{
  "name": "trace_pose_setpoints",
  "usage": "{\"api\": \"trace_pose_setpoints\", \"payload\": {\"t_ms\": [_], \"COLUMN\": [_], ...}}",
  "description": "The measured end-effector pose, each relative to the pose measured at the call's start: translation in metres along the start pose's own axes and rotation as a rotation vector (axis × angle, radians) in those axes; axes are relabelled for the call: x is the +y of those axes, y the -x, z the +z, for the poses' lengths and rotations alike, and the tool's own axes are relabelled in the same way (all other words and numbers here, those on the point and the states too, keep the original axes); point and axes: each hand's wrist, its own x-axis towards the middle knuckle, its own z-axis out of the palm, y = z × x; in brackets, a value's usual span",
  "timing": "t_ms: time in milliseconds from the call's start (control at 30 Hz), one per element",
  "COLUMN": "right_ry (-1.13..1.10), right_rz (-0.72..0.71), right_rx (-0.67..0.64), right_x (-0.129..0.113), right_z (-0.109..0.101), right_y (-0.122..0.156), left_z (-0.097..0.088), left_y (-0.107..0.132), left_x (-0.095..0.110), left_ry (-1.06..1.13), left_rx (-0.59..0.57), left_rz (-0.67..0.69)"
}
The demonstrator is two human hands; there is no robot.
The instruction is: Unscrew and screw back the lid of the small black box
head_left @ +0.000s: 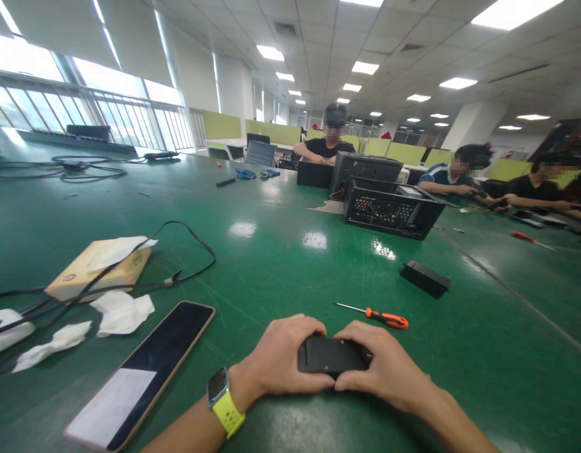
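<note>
Between both hands is a small black rectangular box [332,356] with tiny screws on its top face. My left hand [285,355] grips its left end, fingers over the far side and thumb along the near side. The right end is held the same way by my right hand [385,358]. Both thumbs almost meet at the near edge. Just beyond the right hand lies an orange and black screwdriver [387,318], its shaft pointing left. Farther right rests another black rectangular piece [425,278]. A phone [165,352] lies to the left of my left hand.
On the left are a tissue box [102,267], crumpled tissues [123,313] and a looping black cable [196,277]. Black computer cases [389,207] stand across the green table [271,264]. Several people sit beyond. Another screwdriver [526,238] is at the far right.
</note>
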Motion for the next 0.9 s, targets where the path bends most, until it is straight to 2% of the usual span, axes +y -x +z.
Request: {"api": "trace_pose_setpoints", "payload": {"t_ms": [300,433,533,600,667,800,833,900], "right_ry": [0.076,0.102,0.108,0.129,0.172,0.311,0.375,0.473], "right_rz": [0.027,-0.01,-0.043,-0.025,0.069,0.471,0.592,0.739], "right_rx": [0.024,0.089,0.173,0.29,0.455,0.854,0.921,0.946], "right_x": [-0.003,-0.005,-0.003,0.006,0.024,0.089,0.107,0.139], "right_z": [0.001,0.011,0.006,-0.009,-0.034,-0.092,-0.104,-0.123], "right_y": [0.006,0.006,0.009,0.015,0.026,0.065,0.076,0.096], "left_z": [-0.001,-0.003,-0.004,-0.005,-0.004,-0.002,-0.001,0.0], "left_y": [0.001,0.0,0.0,0.001,0.001,0.001,0.001,0.0], "left_x": [-0.002,-0.003,-0.004,-0.006,-0.008,-0.012,-0.012,-0.012], "left_ry": [0.06,0.085,0.09,0.086,0.075,0.029,0.019,0.003], "left_rx": [0.006,-0.001,0.037,0.103,0.185,0.272,0.273,0.271], "left_rz": [-0.002,0.022,0.043,0.048,0.038,0.002,0.004,0.011]}}
